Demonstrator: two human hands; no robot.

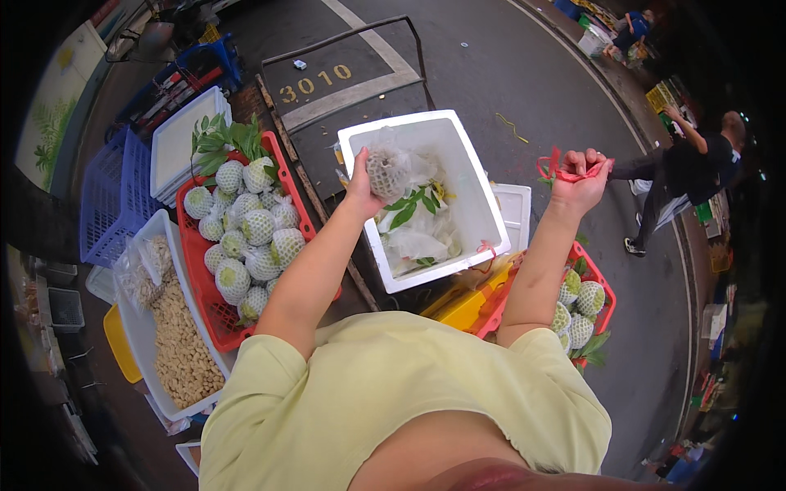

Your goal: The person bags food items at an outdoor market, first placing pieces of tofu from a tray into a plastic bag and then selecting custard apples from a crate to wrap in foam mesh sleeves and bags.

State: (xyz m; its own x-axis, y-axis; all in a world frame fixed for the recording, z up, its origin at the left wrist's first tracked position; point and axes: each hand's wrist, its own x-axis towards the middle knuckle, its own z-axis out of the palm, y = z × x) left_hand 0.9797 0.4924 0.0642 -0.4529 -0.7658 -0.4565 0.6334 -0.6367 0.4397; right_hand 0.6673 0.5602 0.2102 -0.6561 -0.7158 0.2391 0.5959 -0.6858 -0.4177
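My left hand [361,191] grips a brownish round fruit in a white foam net [388,173]. It is over the left side of a white polystyrene box [476,190]. Crumpled clear plastic bags [424,243] and green leaves [412,207] lie inside that box. My right hand [578,184] is raised to the right of the box, palm up, with curled fingers around a piece of thin red plastic [583,173]. Part of the red plastic sticks out beyond the fingers on the left. Whether it is a bag or a strip I cannot tell.
Left stands a red crate [288,175] of net-wrapped green fruit [258,227], beside a white tub [184,270] of peanuts [184,344]. Another red crate [605,270] holds similar fruit at right. A metal cart handle [338,38] rises ahead. A person [700,162] walks on the road at right.
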